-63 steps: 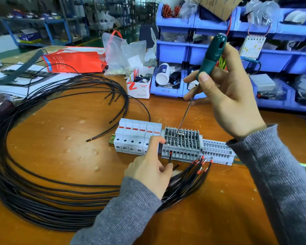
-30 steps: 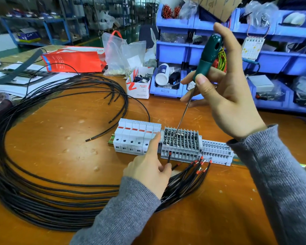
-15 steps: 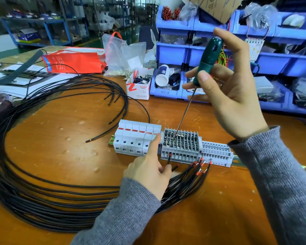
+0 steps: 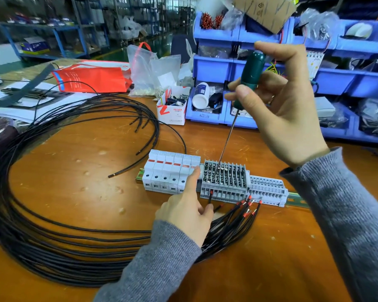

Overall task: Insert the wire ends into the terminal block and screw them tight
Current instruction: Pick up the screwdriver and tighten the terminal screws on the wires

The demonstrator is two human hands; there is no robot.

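Observation:
A grey terminal block (image 4: 224, 182) sits on a metal rail on the wooden bench, between white fuse holders (image 4: 168, 171) and a lighter grey block (image 4: 267, 189). My right hand (image 4: 286, 107) grips a green-handled screwdriver (image 4: 250, 77), its thin shaft slanting down so the tip rests in a screw near the block's left end. My left hand (image 4: 188, 212) pinches a black wire with a red ferrule (image 4: 210, 196), which is pushed into the block's front left slot; its index finger rests against the fuse holders. Several more red-tipped wire ends (image 4: 248, 209) lie loose in front of the block.
A big coil of black wire (image 4: 52, 243) covers the left of the bench. Blue parts bins (image 4: 214, 68) line the back, with a small white box (image 4: 172, 107), plastic bags (image 4: 153, 70) and a red bag (image 4: 92, 78) beside them.
My right fingers have shifted their hold around the screwdriver handle while the tip stays in the same screw. The left hand and its wire have not moved.

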